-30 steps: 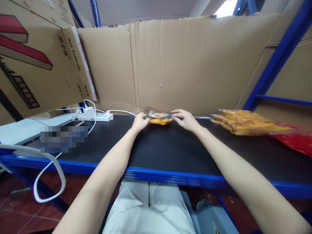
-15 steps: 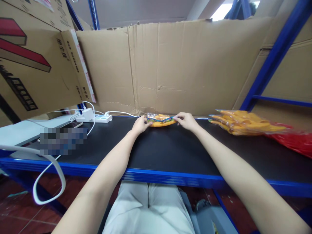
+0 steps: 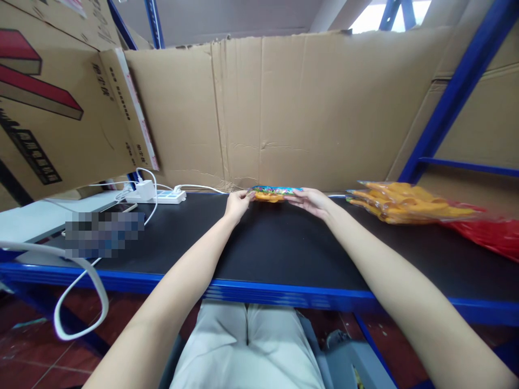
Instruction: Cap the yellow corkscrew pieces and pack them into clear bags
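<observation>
An orange item in a clear plastic packet (image 3: pixel 271 195), with a colourful blue printed strip along its top, is held between both hands at the back of the black tabletop (image 3: pixel 284 248). My left hand (image 3: pixel 238 204) pinches the packet's left end with thumb and fingers. At the right end, my right hand (image 3: pixel 311 202) grips it, fingers underneath and thumb on top. What the orange item is cannot be made out.
To the right lie several orange packets in clear plastic (image 3: pixel 405 202) beside red plastic-wrapped material (image 3: pixel 490 229). At left are a white power strip (image 3: pixel 166 196), cables, and a phone (image 3: pixel 121 207). A cardboard panel (image 3: pixel 300 113) stands along the back; a blue rail (image 3: pixel 284 292) edges the front.
The packet has tilted, so its blue printed strip now faces me more and covers more of the orange part. My right hand has shifted its fingers underneath, and both hands have moved slightly.
</observation>
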{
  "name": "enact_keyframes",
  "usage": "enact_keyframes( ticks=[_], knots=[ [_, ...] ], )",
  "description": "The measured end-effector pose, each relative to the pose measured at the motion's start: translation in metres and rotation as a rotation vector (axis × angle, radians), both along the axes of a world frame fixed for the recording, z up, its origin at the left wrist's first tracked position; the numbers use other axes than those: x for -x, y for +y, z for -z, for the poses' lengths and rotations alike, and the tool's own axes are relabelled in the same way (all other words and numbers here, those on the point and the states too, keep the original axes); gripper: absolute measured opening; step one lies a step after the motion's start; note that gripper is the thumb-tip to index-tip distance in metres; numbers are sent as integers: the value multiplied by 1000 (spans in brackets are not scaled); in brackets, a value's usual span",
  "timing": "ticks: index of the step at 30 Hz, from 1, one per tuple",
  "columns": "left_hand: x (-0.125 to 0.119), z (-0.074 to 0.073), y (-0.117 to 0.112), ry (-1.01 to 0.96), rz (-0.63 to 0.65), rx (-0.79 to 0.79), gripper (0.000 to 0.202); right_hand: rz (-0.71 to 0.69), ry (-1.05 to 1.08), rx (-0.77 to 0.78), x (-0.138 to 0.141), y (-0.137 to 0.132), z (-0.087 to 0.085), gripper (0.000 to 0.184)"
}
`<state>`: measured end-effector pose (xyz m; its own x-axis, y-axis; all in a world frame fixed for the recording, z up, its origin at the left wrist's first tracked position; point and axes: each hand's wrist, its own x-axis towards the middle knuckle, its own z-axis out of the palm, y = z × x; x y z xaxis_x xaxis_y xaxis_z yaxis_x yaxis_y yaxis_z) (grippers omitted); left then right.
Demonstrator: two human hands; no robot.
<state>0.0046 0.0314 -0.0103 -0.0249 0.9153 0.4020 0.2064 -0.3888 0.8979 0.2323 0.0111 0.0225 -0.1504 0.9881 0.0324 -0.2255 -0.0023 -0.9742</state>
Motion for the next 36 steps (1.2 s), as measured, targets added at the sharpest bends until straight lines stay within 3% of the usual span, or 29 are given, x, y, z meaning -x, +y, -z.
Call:
enact_keyframes(
  ticks=[5,10,13,19,26,36],
  knots=[
    [0,-1,1,-84,32,-111,35,162,-19,-120,11,-3,-8,14],
    [-1,-6,-1,-177,53,-157,36,209,-6,-335,16,-2,-7,20],
    [-1,-8,-4,-212,98,-113,35,231,-20,-386,14,-1,-7,23],
    [-3,-3,-6,-176,114,-25,31,252,-214,-329,8,-1,-5,14],
    [-2,1,-4,-124,65,73,21,160,-333,-228,4,-6,-6,7],
    [-2,-1,-6,-181,59,134,24,-25,-444,-253,-18,-4,-9,25]
  ],
)
